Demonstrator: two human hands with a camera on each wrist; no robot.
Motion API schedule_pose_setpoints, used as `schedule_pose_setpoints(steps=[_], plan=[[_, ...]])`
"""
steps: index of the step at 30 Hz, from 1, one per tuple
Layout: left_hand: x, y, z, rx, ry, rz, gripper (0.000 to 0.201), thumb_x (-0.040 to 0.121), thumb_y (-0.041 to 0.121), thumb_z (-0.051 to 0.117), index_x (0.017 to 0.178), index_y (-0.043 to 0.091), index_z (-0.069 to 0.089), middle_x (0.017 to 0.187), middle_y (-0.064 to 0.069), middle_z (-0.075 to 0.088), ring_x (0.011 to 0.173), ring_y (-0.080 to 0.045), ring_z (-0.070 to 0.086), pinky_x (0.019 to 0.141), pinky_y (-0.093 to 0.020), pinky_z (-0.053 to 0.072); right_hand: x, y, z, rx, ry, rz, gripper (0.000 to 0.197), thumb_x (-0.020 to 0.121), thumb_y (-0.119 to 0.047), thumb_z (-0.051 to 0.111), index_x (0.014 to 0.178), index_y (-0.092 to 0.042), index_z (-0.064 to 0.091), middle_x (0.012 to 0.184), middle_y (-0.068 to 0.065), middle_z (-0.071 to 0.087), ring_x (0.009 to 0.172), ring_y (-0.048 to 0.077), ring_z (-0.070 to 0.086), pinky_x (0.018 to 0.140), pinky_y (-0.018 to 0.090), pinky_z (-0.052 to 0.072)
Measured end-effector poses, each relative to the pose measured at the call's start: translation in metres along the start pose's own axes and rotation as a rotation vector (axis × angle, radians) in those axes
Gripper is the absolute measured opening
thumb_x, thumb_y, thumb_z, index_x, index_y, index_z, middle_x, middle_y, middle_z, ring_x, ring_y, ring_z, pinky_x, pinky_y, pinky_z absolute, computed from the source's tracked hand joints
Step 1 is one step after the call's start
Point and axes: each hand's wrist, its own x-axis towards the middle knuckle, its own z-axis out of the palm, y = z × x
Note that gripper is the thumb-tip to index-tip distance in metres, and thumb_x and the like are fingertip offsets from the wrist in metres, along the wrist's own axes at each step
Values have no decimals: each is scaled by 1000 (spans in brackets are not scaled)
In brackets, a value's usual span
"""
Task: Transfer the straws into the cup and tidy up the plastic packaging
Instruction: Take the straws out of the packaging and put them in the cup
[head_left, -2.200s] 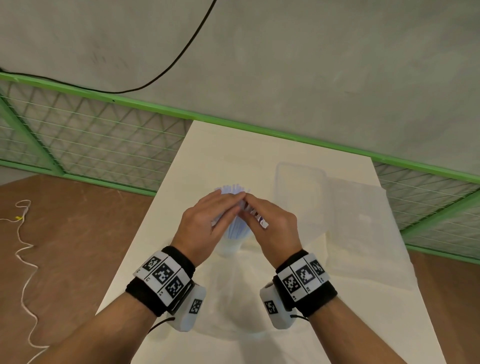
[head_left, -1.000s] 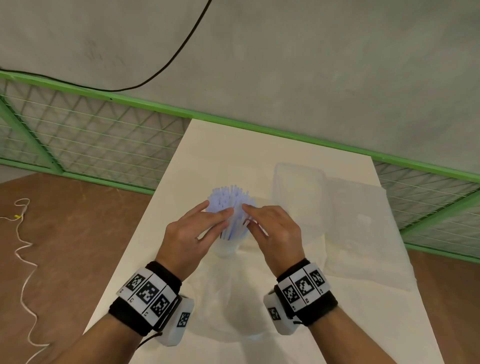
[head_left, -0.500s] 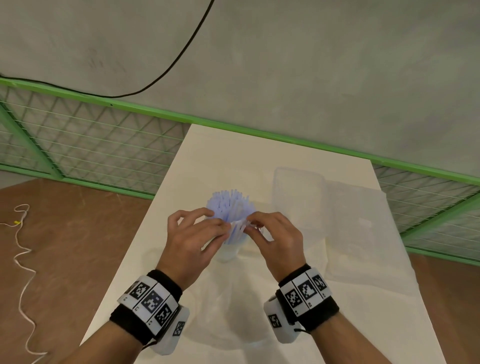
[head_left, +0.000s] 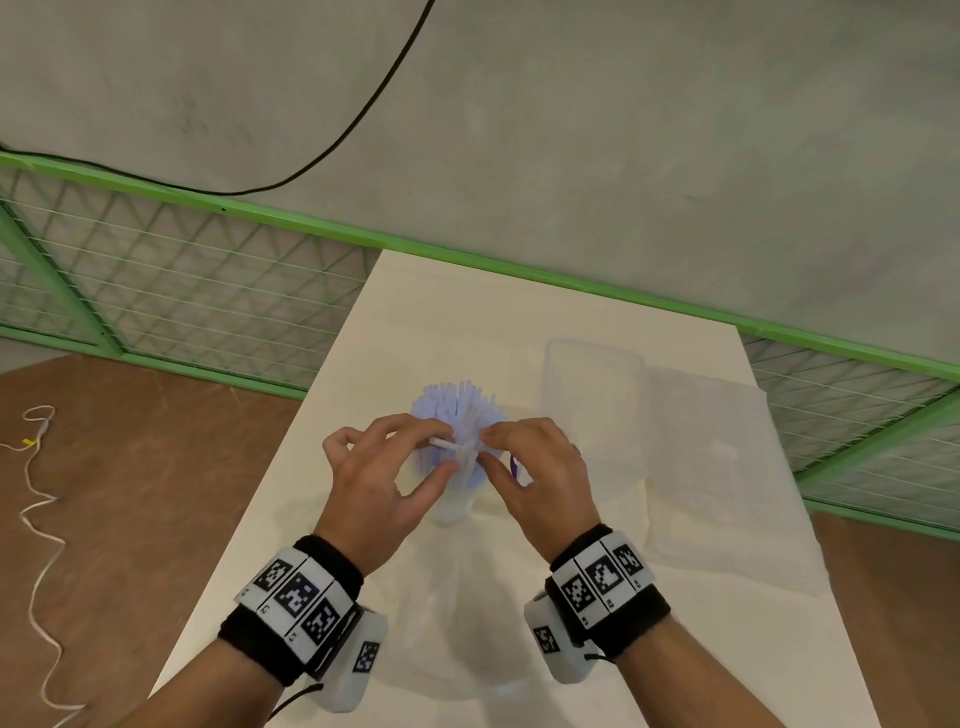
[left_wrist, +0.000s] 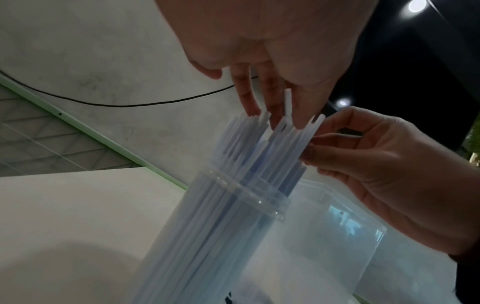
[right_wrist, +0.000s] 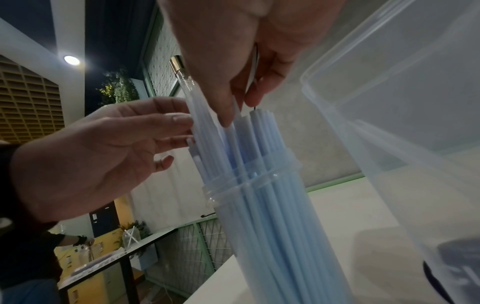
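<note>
White table (head_left: 467, 322) bears pale-blue straws (head_left: 460, 410) upright in clear cup (head_left: 454, 506).

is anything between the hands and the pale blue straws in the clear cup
Nothing visible. The left hand and right hand already pinch the tops of the pale blue plastic straws, which stand in the clear plastic cup. The clear plastic storage box sits apart, off to the right.

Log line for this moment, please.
straws: upright in cup | left hand: pinching straws | right hand: pinching straws | plastic packaging: untidied on table
</note>
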Motion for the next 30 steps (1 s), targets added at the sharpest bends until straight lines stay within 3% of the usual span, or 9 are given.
schedule_pose_setpoints(steps=[3,6,9,12,16,20,24,30], plan=[[3,1,-2,-77,4,-31,19,87,40,56,99,34,69,102,26,65,101,9,57,87,-30,26,3,-1,-5,19,51,-5,20,76,-1,80,94,-7,73,96,-12,61,84,21,63,78,24,50],[9,1,-3,-92,19,-25,16,89,34,59,103,37,66,99,29,65,96,10,58,86,-32,29,4,0,-7,23,66,5,19,76,0,80,92,-7,73,91,-6,67,85,21,64,76,28,52],[15,7,-2,-169,23,-41,24,89,31,61,111,41,58,98,34,63,96,13,58,89,-26,29,0,0,-2,14,25,-9,20,77,0,78,93,-9,71,89,-5,69,86,20,62,74,32,51],[21,13,0,-213,55,6,20,90,33,56,106,30,66,95,36,62,96,17,54,90,-25,36,0,0,0,19,25,-42,19,80,-5,74,95,-15,68,89,-8,69,83,18,59,73,30,49],[25,12,0,-172,72,110,24,91,24,55,106,17,72,101,24,64,92,9,58,88,-31,42,0,0,-2,20,55,-70,18,83,-11,71,96,-20,63,88,-8,69,81,20,59,74,32,49],[24,3,-1,-100,48,205,22,90,17,56,104,15,73,100,14,71,88,-6,64,88,-32,41,-1,0,-4,-16,32,-108,17,85,-12,70,96,-21,61,87,-9,70,76,21,57,71,36,47],[21,-2,2,-82,5,224,22,90,19,56,104,17,73,93,9,73,87,-3,62,84,-35,41,6,4,-6,-57,28,-117,5,83,-14,71,87,-16,68,85,-15,65,74,23,56,65,42,46],[25,-3,4,-55,26,260,21,86,20,58,99,15,73,90,6,74,84,-4,61,83,-34,38,6,6,-5,-101,-60,-139,5,80,-13,74,81,-16,70,85,-17,57,73,17,50,68,35,40]])
